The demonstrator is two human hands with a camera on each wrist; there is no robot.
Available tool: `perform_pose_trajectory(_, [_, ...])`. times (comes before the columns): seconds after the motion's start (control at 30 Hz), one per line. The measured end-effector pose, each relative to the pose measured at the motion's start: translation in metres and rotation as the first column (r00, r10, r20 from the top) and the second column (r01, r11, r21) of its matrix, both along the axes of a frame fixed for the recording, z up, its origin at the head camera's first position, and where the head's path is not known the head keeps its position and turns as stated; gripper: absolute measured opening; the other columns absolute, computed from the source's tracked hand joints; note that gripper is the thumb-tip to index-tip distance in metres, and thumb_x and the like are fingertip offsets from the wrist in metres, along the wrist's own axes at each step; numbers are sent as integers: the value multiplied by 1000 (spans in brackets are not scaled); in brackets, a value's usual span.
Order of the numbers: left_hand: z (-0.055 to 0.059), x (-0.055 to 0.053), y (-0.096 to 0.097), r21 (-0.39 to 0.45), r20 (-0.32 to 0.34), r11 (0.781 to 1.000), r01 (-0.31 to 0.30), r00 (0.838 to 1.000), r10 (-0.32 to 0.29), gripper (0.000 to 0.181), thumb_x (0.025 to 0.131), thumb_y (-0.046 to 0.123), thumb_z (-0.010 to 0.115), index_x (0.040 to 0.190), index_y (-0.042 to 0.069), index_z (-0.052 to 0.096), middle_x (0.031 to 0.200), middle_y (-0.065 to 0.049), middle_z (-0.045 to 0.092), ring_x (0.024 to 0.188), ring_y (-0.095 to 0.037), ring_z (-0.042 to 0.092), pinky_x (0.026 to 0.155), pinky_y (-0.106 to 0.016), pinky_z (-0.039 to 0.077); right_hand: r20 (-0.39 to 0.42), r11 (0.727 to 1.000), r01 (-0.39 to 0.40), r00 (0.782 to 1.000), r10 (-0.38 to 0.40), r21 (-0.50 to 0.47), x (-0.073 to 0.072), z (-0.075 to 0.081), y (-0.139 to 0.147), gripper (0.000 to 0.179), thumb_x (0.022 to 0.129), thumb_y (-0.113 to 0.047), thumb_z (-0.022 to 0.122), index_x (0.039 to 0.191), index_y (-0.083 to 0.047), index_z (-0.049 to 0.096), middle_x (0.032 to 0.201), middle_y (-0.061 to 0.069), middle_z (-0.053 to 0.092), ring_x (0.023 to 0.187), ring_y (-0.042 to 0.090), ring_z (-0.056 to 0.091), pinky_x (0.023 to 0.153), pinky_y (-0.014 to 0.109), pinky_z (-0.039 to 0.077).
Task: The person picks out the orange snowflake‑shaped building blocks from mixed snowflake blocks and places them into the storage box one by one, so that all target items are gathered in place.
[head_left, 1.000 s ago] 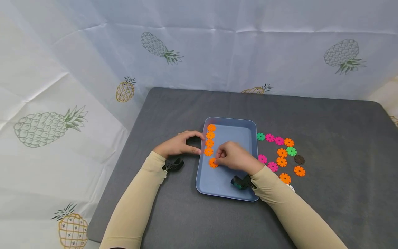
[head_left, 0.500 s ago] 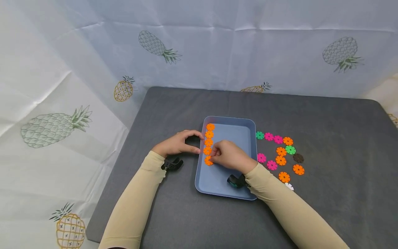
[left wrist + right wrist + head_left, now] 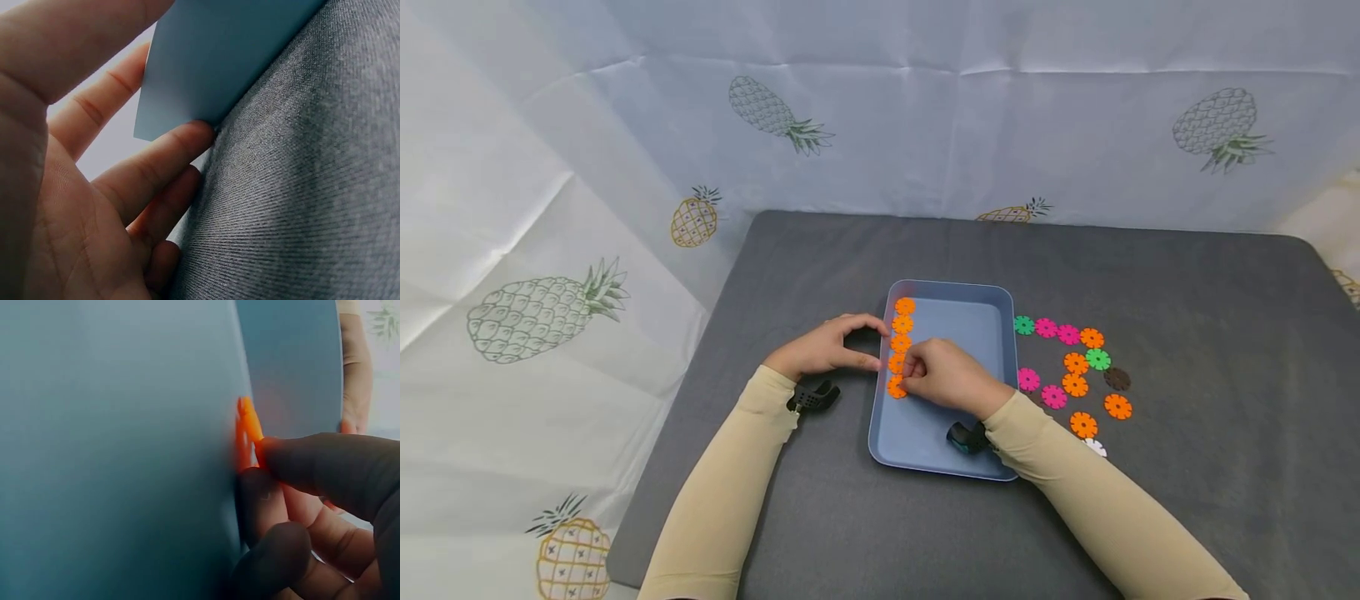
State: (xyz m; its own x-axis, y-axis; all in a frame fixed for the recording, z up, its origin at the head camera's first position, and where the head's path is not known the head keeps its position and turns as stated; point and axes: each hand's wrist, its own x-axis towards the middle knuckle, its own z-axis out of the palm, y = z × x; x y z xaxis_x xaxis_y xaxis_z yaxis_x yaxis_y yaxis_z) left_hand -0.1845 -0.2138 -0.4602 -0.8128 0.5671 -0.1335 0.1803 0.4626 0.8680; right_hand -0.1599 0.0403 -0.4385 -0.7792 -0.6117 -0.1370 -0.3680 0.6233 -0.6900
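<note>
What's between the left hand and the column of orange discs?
The left side wall of the tray: left hand outside it, orange discs inside, as the head view shows.

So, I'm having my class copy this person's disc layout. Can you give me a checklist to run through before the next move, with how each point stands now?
1. Left hand touching the tray: ok, its fingers meet the left wall.
2. Orange discs lined up: ok, five form one column along the tray's left side.
3. Nearest disc let go: not ok, the right hand pinches it.
4. Nearest disc lying fully flat: cannot tell, the fingers partly cover it.
5. More orange in reach: ok, it seems; some loose discs right of the tray are orange.
</note>
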Motion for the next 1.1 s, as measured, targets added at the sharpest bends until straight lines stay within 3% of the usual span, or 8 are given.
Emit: perform_pose_trajectory(1.1, [-2,2,2,4,-4,1000,-14,1000,14,45,89,25,87,130,21,67,133,3,64,132,-23,49,115,-47,35,-52,1000,0,999,0,8,2,-5,-2,11,88,-7,75,79,-10,69,63,-5,58,56,9,50,56,24,42])
